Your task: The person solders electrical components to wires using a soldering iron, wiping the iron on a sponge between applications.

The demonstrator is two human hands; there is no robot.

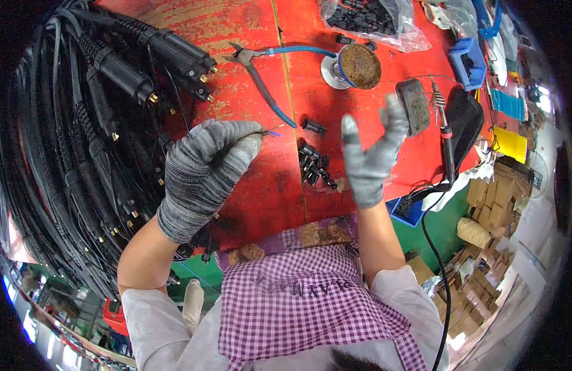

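Note:
My left hand (202, 176), in a grey striped knit glove, pinches a thin cable end between thumb and forefinger. Fine wires (273, 133), one of them blue, stick out past the fingertips. To the right, my gloved right hand (367, 162) is raised over the red table, fingers spread and nothing in it. Between both hands lie a single black plug shell (314, 127) and a small pile of black connector parts (313, 164). Beyond the left hand rest blue-handled cutting pliers (244, 57), their jaws pointing left.
A thick bundle of black cables with large plugs (122, 71) covers the left side. At the back stand a round cup of brown paste (360, 66) and a bag of black parts (366, 18). A soldering iron (445, 133), dark block (413, 106) and blue bin (468, 62) are at right.

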